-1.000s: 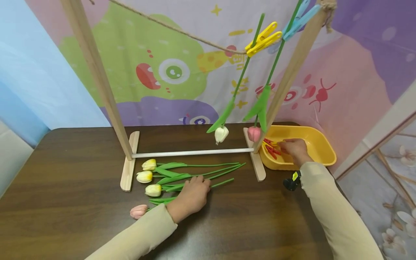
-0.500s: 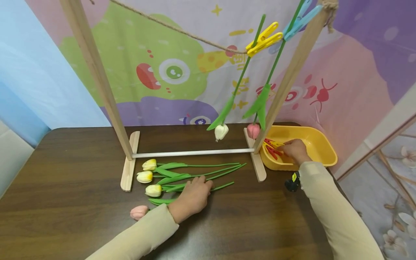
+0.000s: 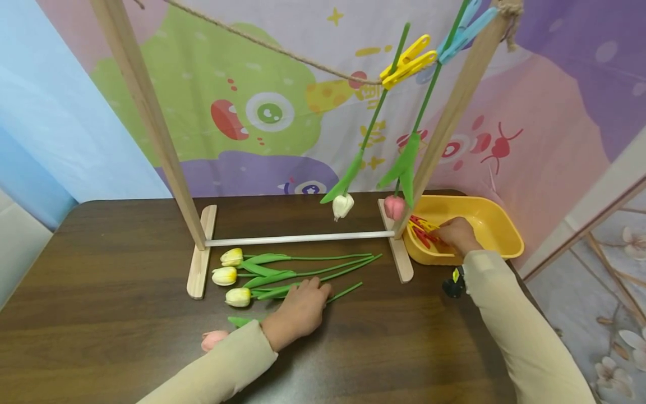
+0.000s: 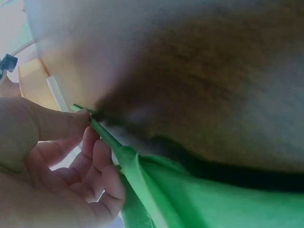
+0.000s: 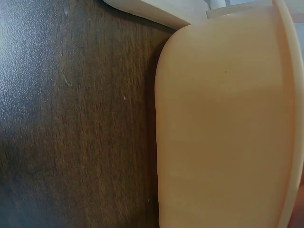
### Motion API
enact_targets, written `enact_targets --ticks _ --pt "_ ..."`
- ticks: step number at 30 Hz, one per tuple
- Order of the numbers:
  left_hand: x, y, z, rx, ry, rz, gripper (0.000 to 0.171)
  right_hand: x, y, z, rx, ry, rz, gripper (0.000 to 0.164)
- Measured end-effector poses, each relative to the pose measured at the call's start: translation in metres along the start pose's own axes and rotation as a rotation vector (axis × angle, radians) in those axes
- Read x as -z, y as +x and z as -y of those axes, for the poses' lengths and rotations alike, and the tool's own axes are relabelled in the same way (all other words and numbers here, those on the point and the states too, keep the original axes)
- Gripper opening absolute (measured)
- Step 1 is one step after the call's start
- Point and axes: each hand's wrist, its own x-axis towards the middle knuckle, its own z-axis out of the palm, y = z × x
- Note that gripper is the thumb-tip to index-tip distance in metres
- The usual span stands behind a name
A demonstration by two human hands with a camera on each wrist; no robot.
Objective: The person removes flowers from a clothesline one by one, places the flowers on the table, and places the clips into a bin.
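Observation:
My left hand (image 3: 303, 306) lies over the tulip stems on the table. In the left wrist view its thumb and fingers pinch a green stem (image 4: 107, 134) just above the leaves. That stem belongs to the pink tulip (image 3: 214, 340), whose bloom shows beside the left sleeve. Several yellow-white tulips (image 3: 238, 297) lie just beyond. My right hand (image 3: 458, 234) reaches into the yellow basin (image 3: 497, 224), fingertips pinching the end of a yellow clothespin (image 3: 425, 224). Red clothespins (image 3: 421, 238) lie under it. In the right wrist view, the basin's wall (image 5: 223, 123) hides the fingers.
A wooden frame (image 3: 151, 123) with a white crossbar (image 3: 303, 238) stands behind the tulips. From its rope (image 3: 272, 47), a yellow clothespin (image 3: 409, 63) and a blue clothespin (image 3: 466, 36) hang a white tulip (image 3: 343, 206) and a pink tulip (image 3: 394, 207) bloom down.
The pink tulip on the table has shifted towards me, its leaves dropping partly behind the left hand and sleeve. The left hand has moved slightly right; the right hand stays at the clothespins.

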Motion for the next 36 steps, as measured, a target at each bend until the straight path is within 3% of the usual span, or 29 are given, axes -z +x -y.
enact_targets --ticks 4,14,24,31,36 --pt "0.001 -0.001 0.0 0.008 -0.015 0.032 0.013 0.0 -0.001 0.002 -0.024 -0.014 0.013 0.053" --pt "0.005 -0.002 0.005 0.005 -0.066 0.006 0.016 0.001 -0.001 0.002 -0.03 -0.016 0.033 0.053" --pt "0.02 -0.001 0.014 0.039 -0.237 -0.006 0.018 0.01 -0.007 -0.001 0.045 -0.105 0.019 0.054" --pt "0.026 -0.001 0.019 0.048 -0.32 -0.01 0.019 0.023 -0.014 -0.005 0.114 -0.079 0.007 0.051" --pt "0.036 -0.002 0.025 0.086 -0.377 -0.059 0.017 0.029 -0.028 0.004 0.125 -0.043 -0.002 0.052"
